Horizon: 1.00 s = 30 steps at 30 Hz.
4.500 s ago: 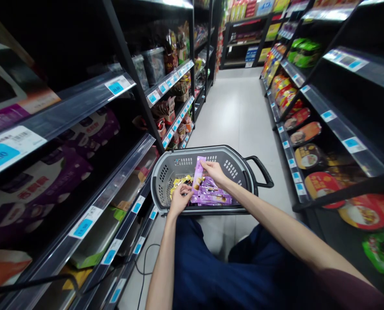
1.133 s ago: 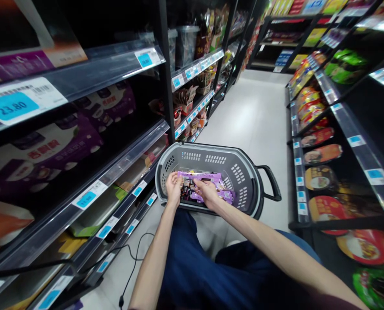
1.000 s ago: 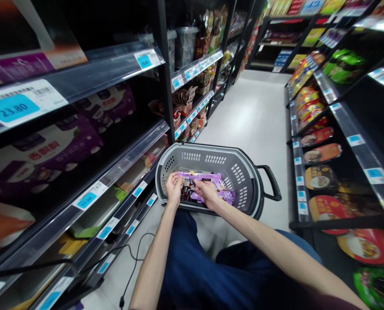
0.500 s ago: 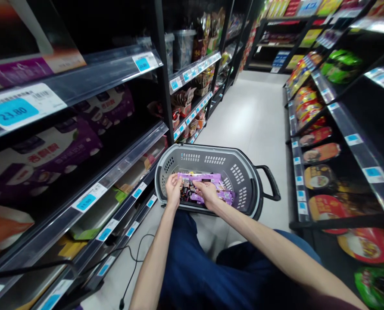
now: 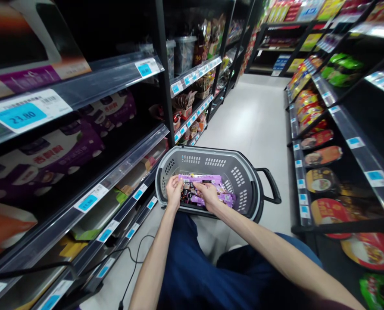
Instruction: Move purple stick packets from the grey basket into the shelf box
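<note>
Inside a grey shopping basket (image 5: 192, 159) on the floor before me, both my hands are on a long purple snack packet (image 5: 207, 178). My left hand (image 5: 174, 190) pinches its left end. My right hand (image 5: 206, 192) grips its lower edge near the middle, fingers closed. Beneath and beside it lie another purple packet (image 5: 228, 198) and several small dark wrapped items (image 5: 185, 192), partly covered by my hands; their kind is too small to tell. The basket's black handle (image 5: 271, 185) sticks out to the right.
Shelves with price tags (image 5: 91, 201) rise close on my left, holding purple cartons (image 5: 46, 150). On the right a shelf (image 5: 337, 116) carries bowls and bags of packaged food. A black cable (image 5: 134, 262) lies on the floor near my left arm. The white aisle floor (image 5: 243, 107) stretches ahead.
The view has shifted very slightly, so shelves and basket sit a little lower. Both hands keep their hold on the purple packet, with hardly any movement.
</note>
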Tool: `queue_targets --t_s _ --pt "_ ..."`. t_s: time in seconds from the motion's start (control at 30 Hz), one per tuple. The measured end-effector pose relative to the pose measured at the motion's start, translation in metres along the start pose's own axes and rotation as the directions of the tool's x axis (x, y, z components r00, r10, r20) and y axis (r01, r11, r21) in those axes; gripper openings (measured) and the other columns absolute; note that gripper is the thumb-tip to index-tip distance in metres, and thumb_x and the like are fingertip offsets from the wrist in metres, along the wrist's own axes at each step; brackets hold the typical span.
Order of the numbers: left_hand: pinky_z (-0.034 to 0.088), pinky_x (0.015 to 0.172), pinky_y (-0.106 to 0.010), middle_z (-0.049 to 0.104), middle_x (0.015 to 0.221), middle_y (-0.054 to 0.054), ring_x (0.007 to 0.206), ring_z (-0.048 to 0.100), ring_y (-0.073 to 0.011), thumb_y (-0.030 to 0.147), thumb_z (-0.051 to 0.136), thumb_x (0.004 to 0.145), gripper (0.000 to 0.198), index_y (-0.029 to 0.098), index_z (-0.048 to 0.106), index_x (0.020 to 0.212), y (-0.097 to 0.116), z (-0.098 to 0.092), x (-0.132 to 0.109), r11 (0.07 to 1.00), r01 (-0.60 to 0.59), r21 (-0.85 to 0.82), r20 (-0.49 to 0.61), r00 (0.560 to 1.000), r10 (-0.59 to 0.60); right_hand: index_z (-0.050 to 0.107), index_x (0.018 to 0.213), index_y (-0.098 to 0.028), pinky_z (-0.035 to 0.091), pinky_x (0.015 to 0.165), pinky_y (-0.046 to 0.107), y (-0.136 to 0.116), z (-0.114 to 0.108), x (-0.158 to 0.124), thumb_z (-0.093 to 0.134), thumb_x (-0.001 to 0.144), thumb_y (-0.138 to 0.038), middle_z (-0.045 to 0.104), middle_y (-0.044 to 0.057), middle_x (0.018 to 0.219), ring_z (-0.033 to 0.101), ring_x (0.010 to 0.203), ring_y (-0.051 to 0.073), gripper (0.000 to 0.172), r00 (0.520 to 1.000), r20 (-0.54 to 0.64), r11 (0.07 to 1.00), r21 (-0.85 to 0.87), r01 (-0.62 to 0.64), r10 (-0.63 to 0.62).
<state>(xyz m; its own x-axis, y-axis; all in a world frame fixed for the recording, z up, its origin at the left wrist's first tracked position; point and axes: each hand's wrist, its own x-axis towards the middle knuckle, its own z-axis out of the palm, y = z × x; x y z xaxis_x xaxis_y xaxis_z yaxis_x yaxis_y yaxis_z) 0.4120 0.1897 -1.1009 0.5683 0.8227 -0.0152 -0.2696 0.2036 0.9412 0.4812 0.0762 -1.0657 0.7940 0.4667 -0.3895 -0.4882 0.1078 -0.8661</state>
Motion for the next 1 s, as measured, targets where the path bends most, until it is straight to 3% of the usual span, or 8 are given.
queue_targets --t_s 0.3,0.6,1.0 --pt "0.045 0.063 -0.021 0.066 0.079 -0.003 0.068 0.061 -0.0122 0.045 0.080 0.069 0.045 0.016 0.060 0.097 -0.002 0.001 0.000 1.000 0.001 0.005 0.005 1.000 -0.001 0.065 0.068 -0.015 0.035 0.040 0.020 -0.006 -0.001 -0.003 0.088 0.047 -0.033 0.062 -0.001 0.060 0.044 0.046 0.007 0.036 0.999 -0.031 1.000 0.000 0.008 -0.008" --pt "0.044 0.067 -0.021 0.066 0.081 -0.002 0.071 0.061 -0.0117 0.042 0.080 0.069 0.040 0.016 0.061 0.095 0.001 0.000 -0.002 1.000 -0.010 0.019 0.019 1.000 0.009 0.062 0.066 -0.015 0.042 0.046 0.020 -0.012 -0.001 -0.007 0.089 0.047 -0.029 0.060 -0.002 0.059 0.048 0.046 0.006 0.035 1.000 -0.009 1.000 0.018 -0.025 0.025" --pt "0.046 0.067 -0.022 0.066 0.080 -0.004 0.071 0.061 -0.0130 0.040 0.080 0.069 0.039 0.015 0.063 0.093 0.008 0.003 -0.006 0.998 -0.026 0.051 0.044 0.999 0.024 0.050 0.063 -0.019 0.041 0.044 0.020 -0.003 -0.001 -0.002 0.093 0.043 -0.033 0.052 -0.007 0.055 0.047 0.047 0.007 0.050 0.999 -0.054 0.991 0.132 -0.002 0.009"
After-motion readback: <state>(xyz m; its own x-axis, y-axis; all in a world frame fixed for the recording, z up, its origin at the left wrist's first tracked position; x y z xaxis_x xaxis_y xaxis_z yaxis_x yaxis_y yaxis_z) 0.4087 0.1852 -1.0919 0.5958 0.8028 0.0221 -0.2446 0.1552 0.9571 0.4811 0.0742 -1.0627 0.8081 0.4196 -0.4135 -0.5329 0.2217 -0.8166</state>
